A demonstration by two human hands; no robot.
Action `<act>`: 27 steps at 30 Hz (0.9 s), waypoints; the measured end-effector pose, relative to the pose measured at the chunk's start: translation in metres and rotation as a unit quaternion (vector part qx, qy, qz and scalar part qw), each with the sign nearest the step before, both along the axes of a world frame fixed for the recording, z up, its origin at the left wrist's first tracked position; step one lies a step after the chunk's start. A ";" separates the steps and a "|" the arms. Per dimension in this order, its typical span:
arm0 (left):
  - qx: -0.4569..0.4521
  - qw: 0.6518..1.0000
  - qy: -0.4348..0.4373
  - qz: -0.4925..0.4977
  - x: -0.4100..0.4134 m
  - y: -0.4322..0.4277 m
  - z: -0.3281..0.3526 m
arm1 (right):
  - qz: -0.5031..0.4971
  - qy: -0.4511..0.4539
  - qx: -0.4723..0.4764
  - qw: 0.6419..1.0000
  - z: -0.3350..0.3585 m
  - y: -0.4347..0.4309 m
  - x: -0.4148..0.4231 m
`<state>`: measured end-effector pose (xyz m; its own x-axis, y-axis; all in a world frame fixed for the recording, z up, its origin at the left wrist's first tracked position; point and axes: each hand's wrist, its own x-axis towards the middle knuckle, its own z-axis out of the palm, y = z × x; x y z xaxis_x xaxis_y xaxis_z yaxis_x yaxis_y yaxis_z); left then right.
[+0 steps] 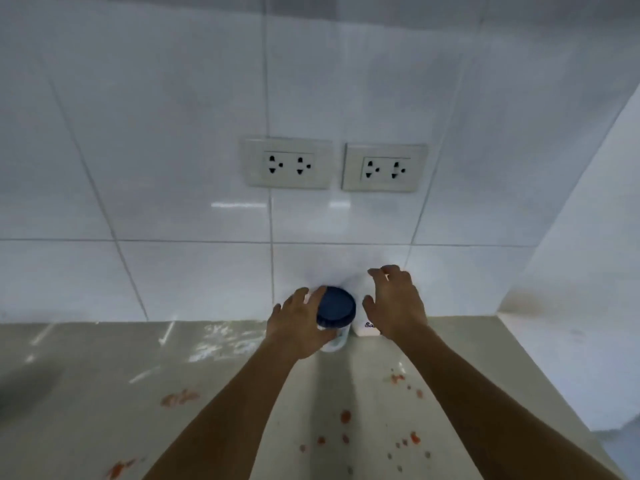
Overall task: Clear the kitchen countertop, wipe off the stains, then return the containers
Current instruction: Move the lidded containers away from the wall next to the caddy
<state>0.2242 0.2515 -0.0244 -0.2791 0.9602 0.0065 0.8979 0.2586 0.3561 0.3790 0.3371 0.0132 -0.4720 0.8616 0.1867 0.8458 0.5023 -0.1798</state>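
Note:
A clear jar with a dark blue lid stands at the back of the beige countertop, against the tiled wall. My left hand wraps its fingers and thumb round the jar's left side. Just right of the jar stands a white container with dark lettering, mostly hidden. My right hand arches over it with spread, curved fingers; whether it touches the container is unclear. Orange-red stains dot the countertop under my forearms, and more lie at the left.
Two double wall sockets sit on the white tiles above the jar. A white side wall closes the counter on the right. White streaks mark the counter left of the jar.

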 end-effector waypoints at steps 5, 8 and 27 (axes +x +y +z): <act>-0.012 0.996 -0.078 0.044 0.023 0.040 -0.015 | 0.037 -0.110 -0.031 0.993 0.014 0.029 0.001; 0.004 0.995 -0.076 0.059 0.031 0.047 -0.017 | 0.049 -0.084 -0.051 0.994 0.011 0.029 -0.005; 0.074 0.979 -0.034 0.184 -0.086 -0.130 0.055 | 0.169 0.013 -0.084 0.982 0.065 -0.064 -0.113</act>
